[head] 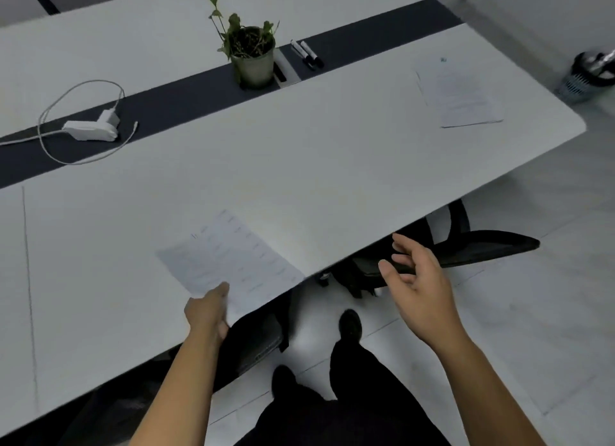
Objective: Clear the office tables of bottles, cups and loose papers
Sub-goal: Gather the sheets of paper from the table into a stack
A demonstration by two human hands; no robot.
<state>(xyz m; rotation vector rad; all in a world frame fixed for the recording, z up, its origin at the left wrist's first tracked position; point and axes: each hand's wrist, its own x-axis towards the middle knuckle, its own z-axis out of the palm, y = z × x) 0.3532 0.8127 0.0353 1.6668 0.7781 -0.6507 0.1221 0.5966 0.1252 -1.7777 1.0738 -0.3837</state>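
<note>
A printed sheet of paper (229, 259) lies at the near edge of the white table (332, 152), its corner hanging over the edge. My left hand (208, 312) pinches that near corner, thumb on top. My right hand (417, 279) hovers off the table's edge above a chair, fingers spread and holding nothing. A second stack of loose papers (461, 94) rests near the table's far right corner.
A potted plant (251, 54) stands on the dark centre strip (186, 99), with two markers (307, 54) beside it and a white charger with cable (90, 129) to the left. Black office chairs (466, 246) sit under the table. A mesh bin (587, 74) stands at the right.
</note>
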